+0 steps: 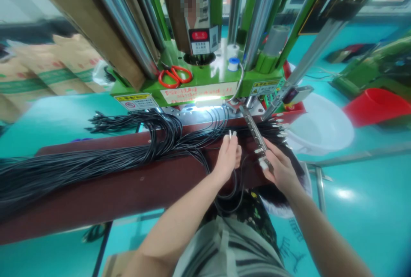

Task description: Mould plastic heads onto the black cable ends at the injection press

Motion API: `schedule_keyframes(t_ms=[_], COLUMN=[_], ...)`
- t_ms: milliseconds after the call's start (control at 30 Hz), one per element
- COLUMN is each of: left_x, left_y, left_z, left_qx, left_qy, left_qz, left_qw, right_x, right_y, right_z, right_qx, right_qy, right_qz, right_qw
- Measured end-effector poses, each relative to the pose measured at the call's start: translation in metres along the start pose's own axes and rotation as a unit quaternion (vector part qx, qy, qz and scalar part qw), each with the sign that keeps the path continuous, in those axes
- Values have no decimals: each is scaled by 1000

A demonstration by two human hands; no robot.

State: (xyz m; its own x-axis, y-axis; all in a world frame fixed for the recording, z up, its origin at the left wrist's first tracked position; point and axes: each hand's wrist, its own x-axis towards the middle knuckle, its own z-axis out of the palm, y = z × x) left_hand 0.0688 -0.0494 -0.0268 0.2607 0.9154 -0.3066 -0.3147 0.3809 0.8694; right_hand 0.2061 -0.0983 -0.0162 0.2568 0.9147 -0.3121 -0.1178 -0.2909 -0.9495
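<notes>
The metal bar (pixel 253 129) slants in front of the press (pixel 152 88), its far end close to the press's base. The right hand's (pixel 282 165) fingers grasp its near end. Also before the press, the left hand's (pixel 227 157) fingers pinch small plugs (pixel 234 134). Black cables (pixel 80 168) cross the desk (pixel 112 185) fronting the press; scissors (pixel 174 72) lie on the press; a white basin (pixel 337 131) sits right of it.
</notes>
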Motion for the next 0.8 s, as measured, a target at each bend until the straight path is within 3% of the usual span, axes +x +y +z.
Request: schedule_keyframes(t_ms=[267, 633, 800], left_x=[2, 0, 2], left_y=[3, 2, 0], left_z=[-3, 1, -2], left_qx=[40, 35, 39], left_qy=[-87, -48, -64], left_qz=[-93, -77, -78], left_qw=[991, 995, 994], right_x=[4, 6, 4], right_y=[10, 14, 13], right_z=[-6, -9, -10], right_qx=[-7, -29, -56], right_qy=[-68, -75, -85], right_qz=[-18, -38, -41], right_qw=[998, 996, 994])
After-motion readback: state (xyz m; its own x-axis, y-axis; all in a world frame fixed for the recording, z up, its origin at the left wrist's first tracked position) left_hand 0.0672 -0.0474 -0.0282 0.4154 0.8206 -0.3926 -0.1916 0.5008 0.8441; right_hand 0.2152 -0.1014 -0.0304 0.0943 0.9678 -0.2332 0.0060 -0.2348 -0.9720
